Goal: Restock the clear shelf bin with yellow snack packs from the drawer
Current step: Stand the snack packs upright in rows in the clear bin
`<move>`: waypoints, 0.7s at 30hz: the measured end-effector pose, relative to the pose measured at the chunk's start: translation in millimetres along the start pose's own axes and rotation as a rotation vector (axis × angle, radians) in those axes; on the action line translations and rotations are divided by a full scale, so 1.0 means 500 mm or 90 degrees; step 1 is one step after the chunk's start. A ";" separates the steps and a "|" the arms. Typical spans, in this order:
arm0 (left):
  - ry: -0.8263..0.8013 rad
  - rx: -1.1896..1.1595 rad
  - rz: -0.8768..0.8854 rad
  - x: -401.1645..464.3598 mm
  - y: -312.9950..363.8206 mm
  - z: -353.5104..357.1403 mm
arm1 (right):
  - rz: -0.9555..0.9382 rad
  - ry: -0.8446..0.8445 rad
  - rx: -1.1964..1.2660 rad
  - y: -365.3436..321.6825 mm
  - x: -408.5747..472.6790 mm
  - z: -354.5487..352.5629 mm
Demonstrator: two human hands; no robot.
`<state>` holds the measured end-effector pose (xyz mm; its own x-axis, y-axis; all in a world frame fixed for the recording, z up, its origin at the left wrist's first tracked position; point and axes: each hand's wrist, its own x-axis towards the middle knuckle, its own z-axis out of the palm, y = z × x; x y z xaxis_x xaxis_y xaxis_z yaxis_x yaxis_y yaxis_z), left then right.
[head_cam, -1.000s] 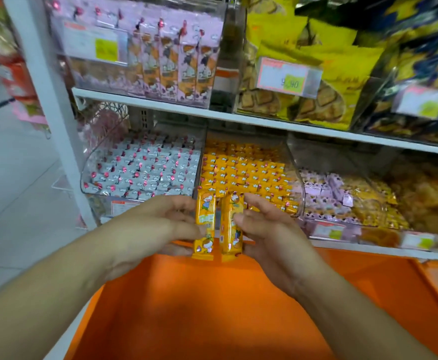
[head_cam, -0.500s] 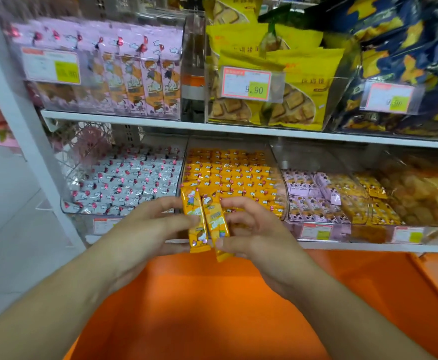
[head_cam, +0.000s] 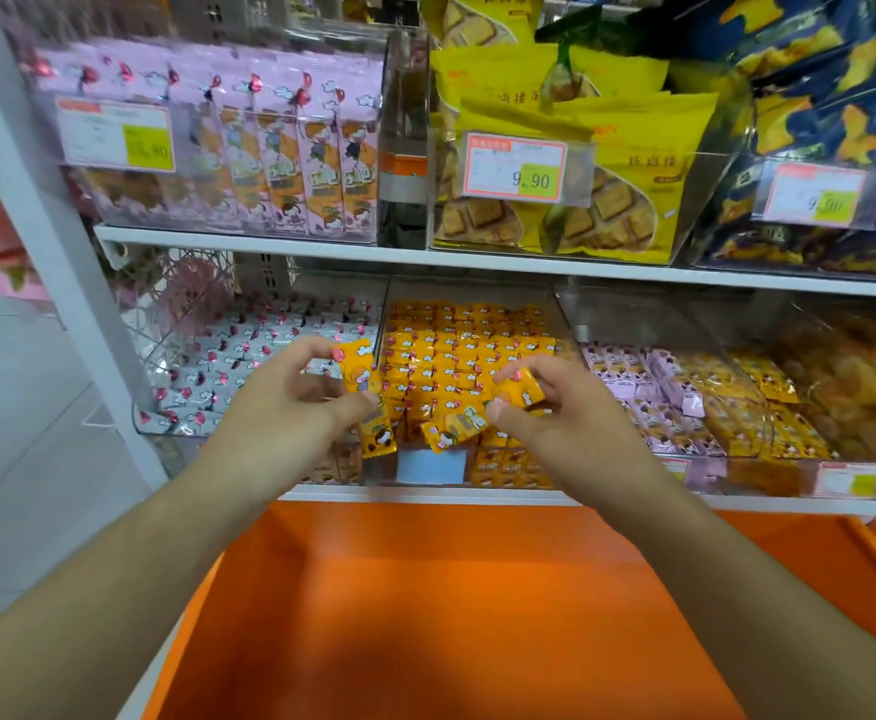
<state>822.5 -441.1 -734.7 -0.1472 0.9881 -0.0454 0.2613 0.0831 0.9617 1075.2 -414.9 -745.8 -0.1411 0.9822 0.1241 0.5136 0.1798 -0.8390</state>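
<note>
The clear shelf bin (head_cam: 566, 319) on the lower shelf holds rows of yellow snack packs (head_cam: 469, 348). My left hand (head_cam: 290, 402) pinches one upright yellow pack (head_cam: 362, 379) between thumb and fingers at the bin's front left corner. My right hand (head_cam: 555, 413) grips another yellow pack (head_cam: 521, 389) over the bin's front. A third yellow pack (head_cam: 454, 428) lies tilted just under my right thumb; whether the thumb holds it I cannot tell. The orange drawer (head_cam: 425, 589) is pulled out below my forearms; the part in view shows no packs.
A clear bin of white-and-pink packs (head_cam: 249, 356) sits left of the yellow one, and a bin of pink and yellow packs (head_cam: 685, 392) sits to its right. The upper shelf (head_cam: 477, 259) carries pink boxes, yellow biscuit bags and price tags. A white upright (head_cam: 56, 241) stands at left.
My hands have risen and moved apart, each taking a pack from the pair held together over the drawer. They are now over the front of the yellow bin.
</note>
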 end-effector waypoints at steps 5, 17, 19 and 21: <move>-0.002 0.031 0.063 0.047 0.007 0.003 | -0.051 -0.029 -0.032 -0.008 0.065 0.041; -0.048 0.059 0.101 0.091 -0.028 0.008 | -0.133 0.009 -0.070 0.020 0.129 0.109; -0.047 0.066 0.118 0.093 -0.030 0.010 | -0.143 0.015 -0.080 0.012 0.127 0.109; -0.054 0.099 0.140 0.093 -0.035 0.016 | -0.144 -0.006 -0.100 0.008 0.121 0.106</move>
<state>818.7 -395.6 -755.7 0.0083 0.9913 0.1317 0.4223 -0.1228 0.8981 1023.7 -357.6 -769.9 -0.2740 0.9159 0.2933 0.5935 0.4010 -0.6978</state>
